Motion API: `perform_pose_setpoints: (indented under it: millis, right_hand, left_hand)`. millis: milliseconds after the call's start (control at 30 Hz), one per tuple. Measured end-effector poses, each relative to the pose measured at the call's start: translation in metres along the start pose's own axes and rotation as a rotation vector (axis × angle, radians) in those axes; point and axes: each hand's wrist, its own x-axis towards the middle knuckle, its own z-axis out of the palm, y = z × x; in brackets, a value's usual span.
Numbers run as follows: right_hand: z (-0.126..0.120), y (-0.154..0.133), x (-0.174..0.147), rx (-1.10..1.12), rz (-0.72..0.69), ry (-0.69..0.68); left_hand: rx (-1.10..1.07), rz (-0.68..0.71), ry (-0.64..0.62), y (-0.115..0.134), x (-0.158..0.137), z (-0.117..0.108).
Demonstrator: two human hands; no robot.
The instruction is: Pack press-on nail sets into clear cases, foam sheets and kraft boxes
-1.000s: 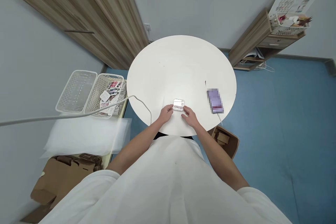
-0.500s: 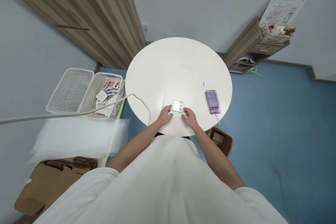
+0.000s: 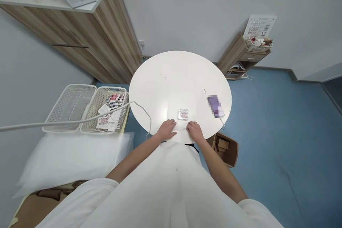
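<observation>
A small clear case [image 3: 183,114] with several pinkish pieces inside lies on the round white table [image 3: 181,71]. The pieces are too small to name. On the near side of the case, to its left, my left hand [image 3: 167,129] rests on the tabletop with its fingers stretched out. My right hand [image 3: 195,131] lies to the right in the same way, its fingers slightly bent. Both palms face down, hold nothing and stay apart from the case. A faint straight edge, perhaps of a white sheet, shows on the table around the case.
A purple phone-like object [image 3: 215,106], blurred out, lies at the table's right with a cable. A pale cable [image 3: 107,112] crosses from the left onto the table. White baskets [image 3: 89,114], one holding cards, stand at left. A cardboard box [image 3: 227,149] sits on the floor at right.
Both hands have drawn back from the sides of the case toward the table's near edge and flattened. The case's glare is gone, showing pinkish pieces. The camera view has shifted.
</observation>
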Motion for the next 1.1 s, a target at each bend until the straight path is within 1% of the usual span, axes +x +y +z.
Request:
perform_pose_setpoints:
  millis: [100,200,333,433,500,567,633,700,800,867,967,1033,1100]
  right_hand:
    - [-0.004,-0.006,-0.005,0.085,-0.011,-0.054]
    - [-0.009,-0.006,-0.012,0.190,0.004,-0.115]
    - [-0.012,0.003,-0.017,0.261,-0.011,-0.070]
    - [-0.012,0.012,-0.016,0.318,-0.006,-0.047]
    - [-0.013,0.016,-0.012,0.391,0.060,-0.028]
    - [-0.014,0.018,-0.005,0.450,0.170,0.002]
    - [-0.016,0.019,0.004,0.452,0.281,0.025]
    - [-0.016,0.017,0.013,0.420,0.351,0.038]
    - [-0.012,0.013,0.023,0.370,0.403,0.063]
    - [-0.007,0.010,0.026,0.325,0.422,0.070]
    - [0.000,0.006,0.026,0.264,0.426,0.062]
    - [0.003,0.005,0.026,0.236,0.405,0.095]
    - [0.004,0.004,0.026,0.200,0.361,0.173]
  left_hand:
    - [0.027,-0.002,-0.024,-0.001,-0.008,-0.001]
    - [0.008,0.002,-0.027,-0.004,-0.011,-0.001]
    - [-0.133,-0.051,-0.016,-0.012,-0.004,-0.006]
    - [-0.301,-0.139,0.004,-0.019,0.005,-0.011]
    - [-0.417,-0.254,0.051,-0.024,0.011,-0.013]
    - [-0.540,-0.378,0.122,-0.028,0.017,-0.014]
    - [-0.636,-0.459,0.166,-0.031,0.024,-0.014]
    - [-0.657,-0.514,0.174,-0.032,0.030,-0.013]
    - [-0.566,-0.568,0.185,-0.031,0.037,-0.011]
    - [-0.489,-0.561,0.178,-0.028,0.039,-0.009]
    - [-0.334,-0.495,0.168,-0.021,0.041,-0.006]
    - [-0.229,-0.407,0.201,-0.017,0.043,-0.006]
    - [-0.171,-0.292,0.229,-0.014,0.045,-0.005]
